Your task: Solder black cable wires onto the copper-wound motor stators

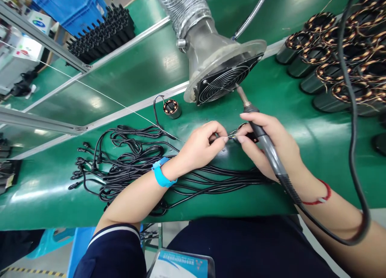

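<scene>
My left hand (203,145), with a blue wristband, pinches the stripped end of a black cable over the green bench. Close against it, my right hand (271,145) grips a soldering iron (267,147) whose tip points up and away toward the fume hood. The thumb and forefinger of that same hand also pinch thin wires (233,135) between the two hands. Partly hidden behind the right fingers is a dark round part, apparently a motor stator (243,129). A bundle of black cables (129,165) lies under and left of my hands.
A fume extractor hood (223,65) with a fan grille stands just beyond my hands. One copper-wound stator (171,108) sits left of it; several more stators (334,75) crowd the right. The iron's cord (350,109) loops at right. Blue crates (70,7) are far left.
</scene>
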Tool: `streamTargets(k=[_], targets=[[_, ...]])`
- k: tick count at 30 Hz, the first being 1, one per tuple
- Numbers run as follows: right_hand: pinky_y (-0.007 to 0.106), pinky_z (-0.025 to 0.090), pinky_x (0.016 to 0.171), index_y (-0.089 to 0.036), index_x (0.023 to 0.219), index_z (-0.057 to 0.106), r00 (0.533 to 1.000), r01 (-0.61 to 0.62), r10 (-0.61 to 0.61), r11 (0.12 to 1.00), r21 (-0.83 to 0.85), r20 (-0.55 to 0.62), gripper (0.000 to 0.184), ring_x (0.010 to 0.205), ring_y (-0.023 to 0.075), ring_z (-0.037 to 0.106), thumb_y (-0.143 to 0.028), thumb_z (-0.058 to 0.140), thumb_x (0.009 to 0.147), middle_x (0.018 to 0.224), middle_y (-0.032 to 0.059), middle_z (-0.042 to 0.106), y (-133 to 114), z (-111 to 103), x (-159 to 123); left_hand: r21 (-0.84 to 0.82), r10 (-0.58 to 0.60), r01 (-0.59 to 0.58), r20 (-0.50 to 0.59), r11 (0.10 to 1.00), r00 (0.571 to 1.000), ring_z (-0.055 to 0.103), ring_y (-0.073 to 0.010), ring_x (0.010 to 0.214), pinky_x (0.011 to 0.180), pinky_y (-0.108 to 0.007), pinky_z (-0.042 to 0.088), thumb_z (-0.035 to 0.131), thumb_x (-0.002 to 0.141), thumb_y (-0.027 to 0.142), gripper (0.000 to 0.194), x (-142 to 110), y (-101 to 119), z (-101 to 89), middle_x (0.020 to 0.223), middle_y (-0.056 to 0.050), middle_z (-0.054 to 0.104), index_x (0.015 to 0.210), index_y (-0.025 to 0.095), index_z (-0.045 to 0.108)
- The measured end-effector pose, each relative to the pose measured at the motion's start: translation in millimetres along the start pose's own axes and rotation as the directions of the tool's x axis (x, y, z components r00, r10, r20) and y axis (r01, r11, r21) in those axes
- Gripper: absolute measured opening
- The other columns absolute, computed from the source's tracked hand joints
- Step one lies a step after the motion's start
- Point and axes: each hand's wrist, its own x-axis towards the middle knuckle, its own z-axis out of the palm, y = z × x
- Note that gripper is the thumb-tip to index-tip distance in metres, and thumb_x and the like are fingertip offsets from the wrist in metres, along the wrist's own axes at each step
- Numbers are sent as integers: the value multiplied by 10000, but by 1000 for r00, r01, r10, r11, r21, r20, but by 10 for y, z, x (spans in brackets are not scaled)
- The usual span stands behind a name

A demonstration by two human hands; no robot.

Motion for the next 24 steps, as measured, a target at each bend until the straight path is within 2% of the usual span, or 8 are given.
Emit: streamTargets(k=[3, 6, 10, 12, 16, 18, 24], targets=[[325, 552, 855, -272, 1309, 556, 992, -5, 0, 999, -38, -123, 424, 896, 169, 688, -191, 598, 894, 880, -2, 716, -78, -89, -68, -48, -110, 112, 28, 993, 994, 435, -81, 644, 616, -235, 354, 545, 811, 145, 83, 0, 26, 16, 717, 30, 519, 733, 162, 521], [302, 571, 776, -279, 1326, 575, 984, 28, -29, 1000, -5, -178, 465, 834, 159, 692, -155, 621, 879, 910, 15, 727, -127, -192, -197, -76, -172, 175, 49, 982, 984, 434, -75, 630, 601, -230, 351, 551, 785, 135, 93, -5, 36, 38, 694, 33, 506, 704, 162, 514], [272, 520, 530, -261, 1219, 666, 957, 181, -166, 983, 42, -236, 424, 612, 147, 631, -146, 684, 811, 757, 16, 675, -27, -233, -422, -155, -325, 338, 103, 928, 940, 378, -65, 537, 521, -224, 289, 560, 790, 169, 104, -16, 18, 85, 586, 59, 443, 703, 174, 502], [284, 497, 478, -240, 1185, 688, 938, 240, -206, 966, 94, -278, 393, 567, 154, 609, -152, 682, 802, 721, 25, 654, 50, -222, -518, -214, -364, 384, 126, 898, 923, 375, -62, 522, 503, -220, 275, 559, 795, 181, 102, -25, 6, 107, 571, 61, 441, 714, 177, 497], [308, 473, 465, -222, 1114, 704, 958, 193, -134, 955, 225, -254, 321, 565, 172, 604, -147, 642, 808, 672, 26, 619, 111, -208, -614, -286, -366, 385, 122, 877, 923, 379, -55, 523, 494, -208, 272, 555, 801, 171, 103, -41, 2, 126, 580, 58, 446, 722, 177, 490], [302, 461, 456, -223, 1084, 703, 965, 163, -108, 961, 225, -239, 294, 571, 174, 609, -143, 632, 810, 659, 22, 609, 101, -207, -616, -288, -368, 388, 123, 876, 922, 381, -53, 524, 493, -205, 276, 552, 805, 163, 105, -44, 7, 127, 584, 57, 447, 721, 176, 491], [327, 486, 470, -231, 1092, 694, 959, 188, -134, 960, 209, -248, 301, 579, 176, 610, -150, 628, 810, 685, 26, 631, 66, -198, -567, -261, -372, 386, 102, 885, 923, 404, -47, 538, 501, -196, 310, 563, 811, 148, 116, -39, 17, 129, 603, 48, 476, 714, 169, 502]])
